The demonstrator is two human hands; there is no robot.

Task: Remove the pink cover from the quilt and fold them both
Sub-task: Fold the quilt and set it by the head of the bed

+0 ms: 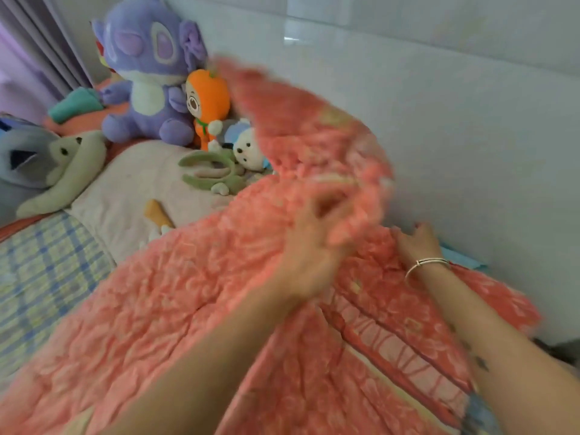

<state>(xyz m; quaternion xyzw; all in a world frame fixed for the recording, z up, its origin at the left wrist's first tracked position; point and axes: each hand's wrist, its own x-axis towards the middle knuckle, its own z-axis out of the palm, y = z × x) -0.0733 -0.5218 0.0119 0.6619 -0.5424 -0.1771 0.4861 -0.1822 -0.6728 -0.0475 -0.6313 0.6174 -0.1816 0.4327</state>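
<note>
Cover point(194, 293) under both hands, bunched.

Both forearms are bare to the bottom edge of the view, with no sleeves showing. The left hand point(309, 246) is blurred; no ring or band can be made out on it or its wrist. The right hand point(417, 243) wears a thin pale metallic bangle point(426, 264) at the wrist, seemingly two slim strands side by side with a small wrapped joint. A fingertip on that hand shows a touch of red, perhaps nail polish. Small dark marks dot the right forearm point(480, 362), their shapes too blurred to read.
</note>
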